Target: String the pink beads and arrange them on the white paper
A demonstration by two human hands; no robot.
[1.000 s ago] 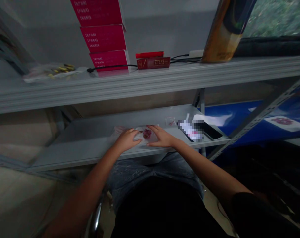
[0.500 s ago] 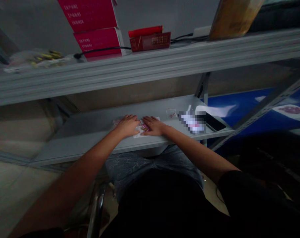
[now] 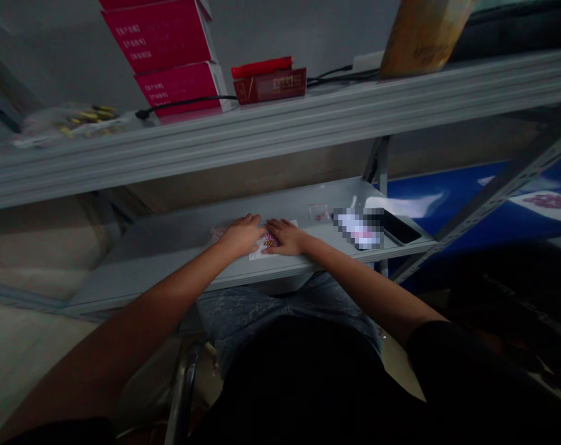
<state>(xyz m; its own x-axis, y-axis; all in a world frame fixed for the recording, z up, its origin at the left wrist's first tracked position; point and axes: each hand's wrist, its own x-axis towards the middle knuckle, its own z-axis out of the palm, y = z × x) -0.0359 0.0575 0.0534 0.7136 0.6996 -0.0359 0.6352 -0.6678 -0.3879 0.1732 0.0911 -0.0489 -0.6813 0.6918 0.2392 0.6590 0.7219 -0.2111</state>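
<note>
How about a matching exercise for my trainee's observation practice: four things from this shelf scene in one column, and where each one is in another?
Things:
1. Magenta cartons
2. Dark phone
3. Left hand
4. Small clear sachet

Places:
A. At the right end of the lower shelf
B. Resting on a clear packet
C. Stacked on the upper shelf
D. Lying a little to the right of the hands

Pairs: 1-C, 2-A, 3-B, 4-D

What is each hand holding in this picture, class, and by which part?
Neither hand grips anything: the left hand and right hand lie flat on opposite sides of a clear plastic packet of reddish contents, pinning its edges to the grey steel shelf.
</note>
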